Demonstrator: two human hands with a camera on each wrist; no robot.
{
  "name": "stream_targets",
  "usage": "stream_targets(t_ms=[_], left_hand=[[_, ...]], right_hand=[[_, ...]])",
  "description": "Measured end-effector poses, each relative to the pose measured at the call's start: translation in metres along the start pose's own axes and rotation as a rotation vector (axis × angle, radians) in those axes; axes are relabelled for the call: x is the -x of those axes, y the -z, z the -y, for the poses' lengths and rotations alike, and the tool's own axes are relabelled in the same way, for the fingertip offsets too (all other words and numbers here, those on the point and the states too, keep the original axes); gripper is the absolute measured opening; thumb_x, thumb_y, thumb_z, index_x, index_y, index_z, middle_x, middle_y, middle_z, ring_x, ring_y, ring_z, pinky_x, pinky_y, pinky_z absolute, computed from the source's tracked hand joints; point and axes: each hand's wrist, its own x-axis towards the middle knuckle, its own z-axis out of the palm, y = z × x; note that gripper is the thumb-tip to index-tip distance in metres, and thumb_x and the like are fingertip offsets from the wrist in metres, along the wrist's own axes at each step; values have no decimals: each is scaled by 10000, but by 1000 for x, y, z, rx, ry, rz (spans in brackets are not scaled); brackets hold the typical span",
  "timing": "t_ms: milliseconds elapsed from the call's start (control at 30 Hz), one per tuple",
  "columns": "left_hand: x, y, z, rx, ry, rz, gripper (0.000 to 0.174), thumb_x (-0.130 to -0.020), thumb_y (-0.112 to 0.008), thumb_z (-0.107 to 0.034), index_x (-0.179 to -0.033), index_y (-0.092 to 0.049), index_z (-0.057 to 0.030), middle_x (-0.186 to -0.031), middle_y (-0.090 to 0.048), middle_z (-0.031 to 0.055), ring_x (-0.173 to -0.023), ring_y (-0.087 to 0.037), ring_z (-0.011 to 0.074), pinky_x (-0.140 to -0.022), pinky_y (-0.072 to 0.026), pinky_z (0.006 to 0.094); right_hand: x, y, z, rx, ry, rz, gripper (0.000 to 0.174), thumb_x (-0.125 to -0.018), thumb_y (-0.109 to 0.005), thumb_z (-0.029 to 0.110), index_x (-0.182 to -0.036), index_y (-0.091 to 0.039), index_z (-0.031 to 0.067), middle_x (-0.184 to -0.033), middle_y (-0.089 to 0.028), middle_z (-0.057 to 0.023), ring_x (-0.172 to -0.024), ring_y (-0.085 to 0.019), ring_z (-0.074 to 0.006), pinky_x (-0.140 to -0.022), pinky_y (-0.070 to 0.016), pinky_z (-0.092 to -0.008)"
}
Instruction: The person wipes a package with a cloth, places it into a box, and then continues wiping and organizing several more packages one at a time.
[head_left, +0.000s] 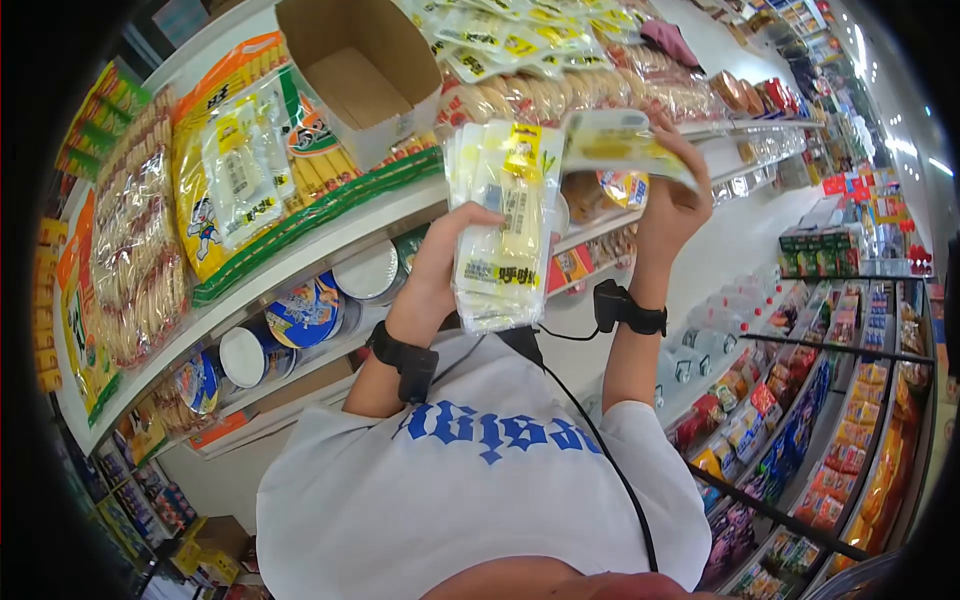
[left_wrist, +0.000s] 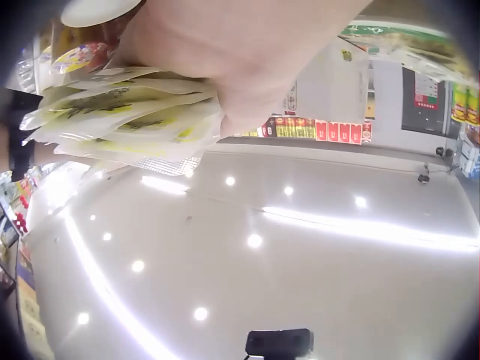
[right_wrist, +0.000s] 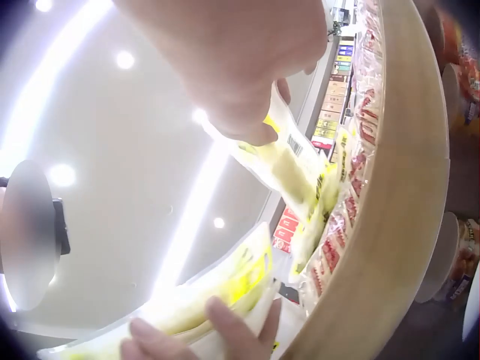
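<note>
My left hand [head_left: 438, 256] grips a stack of white-and-yellow packets [head_left: 508, 225], thumb across the top one. In the left wrist view, the hand [left_wrist: 240, 56] covers one end of the fanned stack [left_wrist: 135, 120]. To the right, my right hand [head_left: 680, 190] pinches a single packet [head_left: 625, 145], blurred in the head view. The right wrist view shows that hand [right_wrist: 232, 67] above its hanging packet [right_wrist: 289, 169], while the left hand's fingers [right_wrist: 225, 326] lie on the stack [right_wrist: 232, 292] below.
A curved shelf [head_left: 330, 215] carries an open cardboard box [head_left: 365, 75], a yellow bag [head_left: 240, 170] with packets on it, and more packets [head_left: 490, 35] at the top. Round tubs [head_left: 305, 310] stand underneath. Snack racks [head_left: 830, 430] line the right side.
</note>
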Motion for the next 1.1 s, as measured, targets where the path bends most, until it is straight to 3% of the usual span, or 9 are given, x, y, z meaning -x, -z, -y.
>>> stream_targets(t_ms=[133,267,400,467,600,800,967,1033,1100], left_hand=[[1,-5,4,-13,-7,-8,585,-862,-546,-126,-1407,-474,73,-1257,-648,256,-1105,-688,355,-954,-571,447],[6,-1,8,-139,-28,-154,520,-860,-588,-125,-1346,-535,53,-1211,-678,185,-1072,-697,288,-916,-581,409],[16,-11,16,-184,-120,-201,475,-870,-620,-154,-1308,-579,27,-1162,-694,135,-973,-715,233,-865,-589,357],[21,-9,20,-132,-189,-228,447,-877,-619,-164,-1284,-594,20,-1151,-695,131,-956,-718,224,-857,-593,356],[-13,46,13,136,-5,-42,365,-929,-625,-230,-1205,-621,9,-1171,-687,162,-1017,-711,290,-921,-597,412],[-16,15,15,-18,12,116,871,-968,-454,-683,-1571,-313,-71,-1474,-457,329,-1175,-547,630,-1018,-477,666],[-14,32,18,-131,15,104,764,-929,-544,-409,-1524,-341,26,-1386,-537,334,-1173,-611,523,-997,-520,581],[-8,18,14,-134,-24,71,748,-871,-566,-294,-1498,-358,56,-1335,-576,325,-1152,-643,464,-974,-539,540],[1,-1,13,-171,-98,42,731,-877,-570,-286,-1490,-372,57,-1328,-581,324,-1147,-644,463,-973,-541,531]], right_hand=[[8,0,10,-336,50,-13,344,-863,-676,-72,-1182,-580,15,-1207,-667,-200,-1196,-638,-361,-1085,-470,-467],[27,-22,31,-1212,-181,242,219,-981,-611,222,-1089,-532,48,-1195,-589,-150,-1275,-548,-376,-1093,-426,-599],[25,-26,23,-1096,-295,485,160,-976,-608,229,-1014,-571,78,-1200,-576,-146,-1334,-497,-396,-1106,-394,-603],[18,-16,24,-615,-190,496,94,-858,-702,129,-805,-653,69,-1230,-613,-169,-1366,-483,-397,-1117,-391,-548],[15,-20,0,-393,-13,472,177,-733,-731,94,-577,-650,76,-1315,-614,-188,-1362,-498,-380,-1160,-346,-488],[13,-28,-10,-656,-260,592,277,-773,-701,110,-518,-595,96,-1368,-593,-189,-1297,-563,-321,-1079,-457,-394],[14,-41,-13,-607,-262,569,91,-868,-666,149,-841,-694,67,-1381,-586,-190,-1277,-582,-286,-1045,-490,-362],[13,-46,-1,-471,-394,436,295,-949,-626,202,-1182,-639,21,-1352,-601,-175,-1244,-595,-233,-1036,-489,-351],[19,-41,-3,-439,-491,315,332,-980,-599,226,-1218,-622,-4,-1317,-612,-161,-1218,-604,-214,-1020,-489,-337]])
